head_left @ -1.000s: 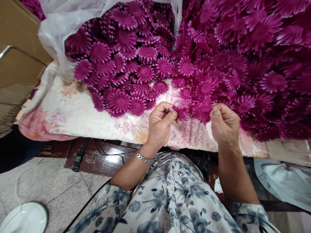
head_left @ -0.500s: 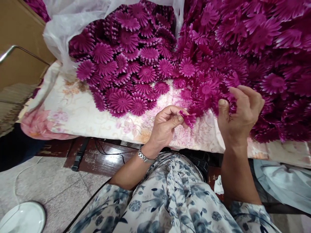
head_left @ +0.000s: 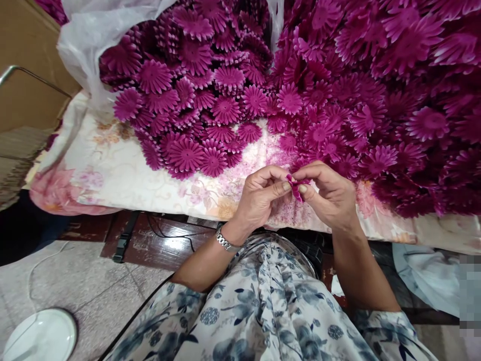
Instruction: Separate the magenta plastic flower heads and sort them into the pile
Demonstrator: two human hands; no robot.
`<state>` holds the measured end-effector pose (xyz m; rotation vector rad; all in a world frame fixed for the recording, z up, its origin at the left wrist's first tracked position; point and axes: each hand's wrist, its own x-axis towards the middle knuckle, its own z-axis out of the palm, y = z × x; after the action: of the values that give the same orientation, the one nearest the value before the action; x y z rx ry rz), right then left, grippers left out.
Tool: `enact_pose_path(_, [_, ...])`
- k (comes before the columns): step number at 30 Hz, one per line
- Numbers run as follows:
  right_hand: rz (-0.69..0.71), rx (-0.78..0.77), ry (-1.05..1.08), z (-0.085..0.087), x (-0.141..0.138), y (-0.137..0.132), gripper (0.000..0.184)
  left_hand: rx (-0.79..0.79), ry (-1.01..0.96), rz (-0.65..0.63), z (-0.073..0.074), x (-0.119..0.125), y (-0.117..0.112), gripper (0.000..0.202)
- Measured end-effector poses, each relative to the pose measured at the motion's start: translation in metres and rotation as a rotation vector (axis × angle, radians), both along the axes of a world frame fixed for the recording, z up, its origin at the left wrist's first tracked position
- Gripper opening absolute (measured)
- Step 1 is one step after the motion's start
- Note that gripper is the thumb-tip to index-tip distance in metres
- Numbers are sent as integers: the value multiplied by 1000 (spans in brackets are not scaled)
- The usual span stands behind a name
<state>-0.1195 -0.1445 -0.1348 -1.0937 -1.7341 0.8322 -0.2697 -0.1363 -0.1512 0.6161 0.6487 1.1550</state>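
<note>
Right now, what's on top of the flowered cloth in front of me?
A left heap and right heap of magenta flower pieces, a whitish plastic bag, and pink specks near your left hand. Whatever lies beneath the heaps is hidden.

PLACE: seemingly a workshop | heaped magenta artificial flowers (head_left: pixel 290 99) | plastic bag (head_left: pixel 80 45) | flower-print cloth (head_left: pixel 116 178) | tiled floor (head_left: pixel 90 283)

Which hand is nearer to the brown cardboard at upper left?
Left. In the picture, the left hand is below and right of the brown cardboard; the right hand is farther right.
</note>
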Motion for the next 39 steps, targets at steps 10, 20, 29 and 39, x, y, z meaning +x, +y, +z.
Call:
enact_pose_path(10, [-254, 213, -331, 1, -7, -4, 13, 11, 75, 30, -1, 1, -6, 32])
enact_pose_path(20, [-135, -58, -116, -1, -5, -6, 35, 135, 478, 170, -5, 2, -7, 16])
enact_pose_path(29, [-164, -1, -123, -6, -2, -7, 6, 275, 623, 82, 6, 0, -11, 13])
enact_pose_path(39, [-265, -22, -174, -7, 0, -8, 26, 226, 517, 62, 1, -3, -12, 19])
